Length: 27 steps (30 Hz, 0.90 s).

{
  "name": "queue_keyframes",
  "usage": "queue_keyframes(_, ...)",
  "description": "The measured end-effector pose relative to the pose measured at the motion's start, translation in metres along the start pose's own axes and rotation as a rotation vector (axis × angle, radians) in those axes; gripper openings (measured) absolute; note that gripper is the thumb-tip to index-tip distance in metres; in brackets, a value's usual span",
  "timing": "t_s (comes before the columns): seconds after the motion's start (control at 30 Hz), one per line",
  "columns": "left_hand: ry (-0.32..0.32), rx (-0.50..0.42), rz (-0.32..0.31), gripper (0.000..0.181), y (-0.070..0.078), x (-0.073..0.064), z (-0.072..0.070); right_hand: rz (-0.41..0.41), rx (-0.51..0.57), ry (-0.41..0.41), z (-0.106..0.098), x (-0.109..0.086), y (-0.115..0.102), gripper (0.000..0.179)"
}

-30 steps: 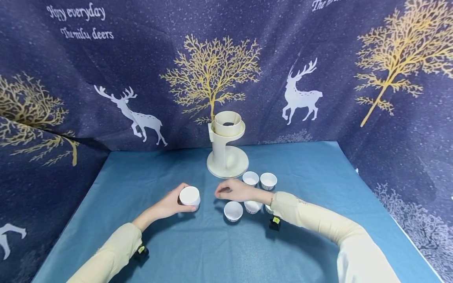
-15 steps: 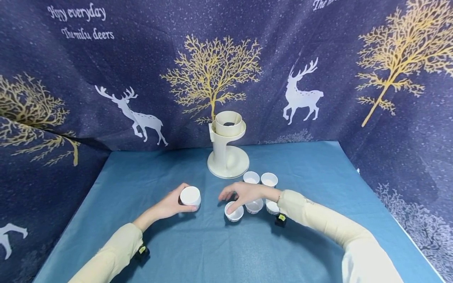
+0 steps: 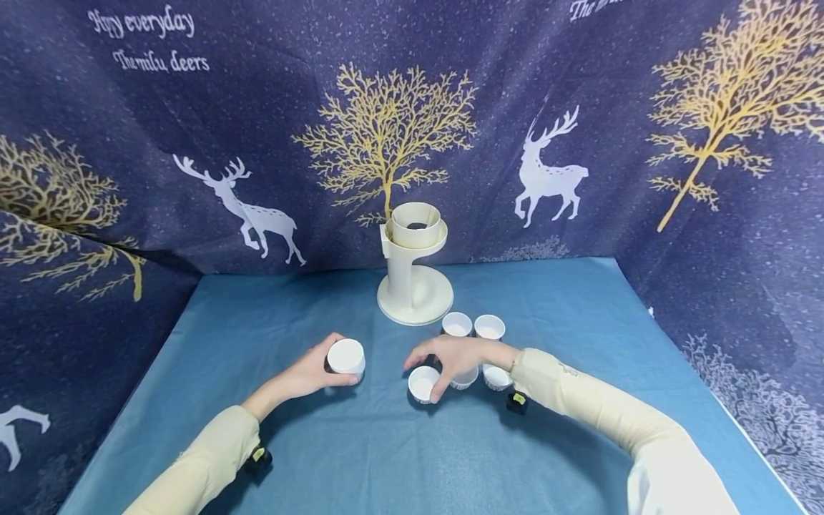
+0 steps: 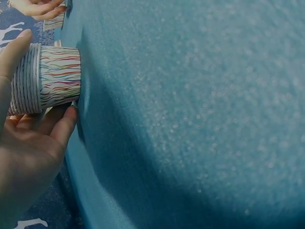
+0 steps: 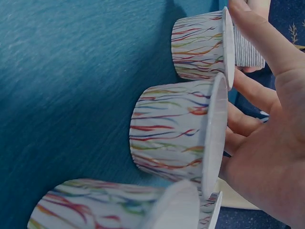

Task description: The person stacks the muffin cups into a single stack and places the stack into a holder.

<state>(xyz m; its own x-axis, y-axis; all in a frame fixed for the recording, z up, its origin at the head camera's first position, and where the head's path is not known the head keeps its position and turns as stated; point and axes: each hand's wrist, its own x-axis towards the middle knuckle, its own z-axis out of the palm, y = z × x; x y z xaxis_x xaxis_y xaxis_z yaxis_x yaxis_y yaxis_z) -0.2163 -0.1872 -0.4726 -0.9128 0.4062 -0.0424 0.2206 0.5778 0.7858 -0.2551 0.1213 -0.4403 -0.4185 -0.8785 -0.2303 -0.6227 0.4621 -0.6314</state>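
Note:
In the head view my left hand [image 3: 320, 368] grips a stack of nested white paper cups [image 3: 346, 355], thumb at the near side. Seen from the left wrist, the stack [image 4: 59, 76] has several rims, a coloured wavy-line print and its base close over the cloth. My right hand [image 3: 453, 355] reaches over the group of cups with thumb and fingers curved round the leftmost front paper cup [image 3: 421, 384]. The right wrist view shows that printed cup [image 5: 200, 47] between thumb and fingers at its rim. Beside it stand more cups [image 5: 171, 129].
Behind the hands rises a cream stand [image 3: 400, 282] with a round base and a ring holding a funnel-like cup [image 3: 415, 232]. Two back-row cups [image 3: 489, 327] stand beyond my right hand. Blue cloth [image 3: 360, 458] covers the table, with a patterned curtain [image 3: 450, 43] behind.
My right hand has come down and toward me from the gap beside the stack, spreading its fingers round the leftmost front cup. The left hand and its stack stay in place.

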Motion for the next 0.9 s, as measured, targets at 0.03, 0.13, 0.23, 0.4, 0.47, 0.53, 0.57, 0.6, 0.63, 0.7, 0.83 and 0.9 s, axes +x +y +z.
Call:
queue_keyframes(0.03, 0.001, -0.001, -0.001, 0.061, -0.0001, -0.0002, 0.0001, -0.010, -0.017, -0.001, 0.0004, -0.0001, 0.0006, 0.069)
queue_keyframes(0.13, 0.002, -0.007, -0.002, 0.062, 0.0004, -0.0008, -0.0001, -0.028, -0.069, -0.005, 0.0007, -0.0007, 0.0012, 0.069)
queue_keyframes(0.23, 0.001, -0.004, -0.003, 0.062, 0.0014, -0.0011, -0.0006, -0.032, -0.113, -0.012, 0.0002, -0.0012, 0.0007, 0.071)
queue_keyframes(0.4, 0.003, 0.001, 0.016, 0.062, 0.0026, -0.0006, -0.0016, -0.022, -0.177, -0.029, -0.0005, -0.0024, 0.0001, 0.074)
queue_keyframes(0.47, 0.005, -0.001, 0.022, 0.062, 0.0027, -0.0002, -0.0019, -0.029, -0.204, -0.033, -0.0007, -0.0029, 0.0002, 0.076)
queue_keyframes(0.53, 0.005, -0.002, 0.020, 0.062, 0.0026, -0.0002, -0.0018, -0.044, -0.218, -0.035, -0.0009, -0.0033, 0.0000, 0.077)
queue_keyframes(0.57, 0.006, -0.001, 0.017, 0.062, 0.0025, -0.0003, -0.0015, -0.047, -0.222, -0.036, -0.0009, -0.0035, 0.0000, 0.078)
queue_keyframes(0.6, 0.006, -0.003, 0.012, 0.062, 0.0028, -0.0007, -0.0013, -0.050, -0.221, -0.037, -0.0010, -0.0037, -0.0002, 0.078)
queue_keyframes(0.63, 0.008, -0.004, 0.010, 0.062, 0.0028, -0.0009, -0.0009, -0.052, -0.218, -0.038, -0.0009, -0.0042, -0.0004, 0.078)
queue_keyframes(0.7, 0.011, -0.003, 0.003, 0.062, 0.0027, -0.0015, 0.0001, -0.051, -0.211, -0.040, -0.0007, -0.0048, -0.0007, 0.078)
queue_keyframes(0.83, 0.011, -0.013, 0.000, 0.062, 0.0028, -0.0023, 0.0012, -0.037, -0.222, -0.043, 0.0001, -0.0064, -0.0024, 0.076)
queue_keyframes(0.9, 0.009, -0.019, -0.001, 0.062, 0.0027, -0.0023, 0.0016, -0.035, -0.238, -0.041, 0.0005, -0.0070, -0.0033, 0.075)
